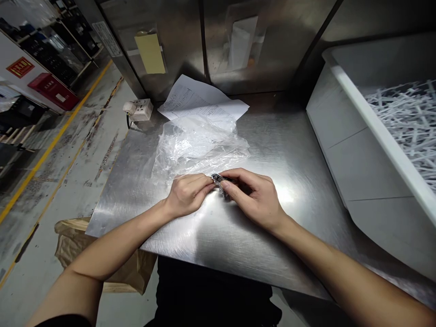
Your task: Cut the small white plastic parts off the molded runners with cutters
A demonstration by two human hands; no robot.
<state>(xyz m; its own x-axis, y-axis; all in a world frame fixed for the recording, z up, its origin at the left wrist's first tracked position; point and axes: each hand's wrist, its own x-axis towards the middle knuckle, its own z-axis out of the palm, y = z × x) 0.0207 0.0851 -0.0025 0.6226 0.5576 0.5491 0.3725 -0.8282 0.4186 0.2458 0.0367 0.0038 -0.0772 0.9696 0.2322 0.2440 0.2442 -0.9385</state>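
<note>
Over the steel tabletop, my right hand (257,195) is closed on a small dark, shiny piece (218,178), gripped between thumb and forefinger. Its exact kind is too small to tell. My left hand (190,193) is closed in a pinch at the left end of that piece, fingertips touching it; anything else between them is hidden. Something small and glossy (223,193) shows just below the right fingertips. Right behind both hands lies a crumpled clear plastic bag (200,145), partly over printed paper sheets (204,102).
A large white bin (381,145) holding many thin white plastic pieces (408,118) stands at the right. At the table's back left corner sits a power socket block (141,110) with a plug. A brown paper bag (131,272) is on the floor, below the left edge.
</note>
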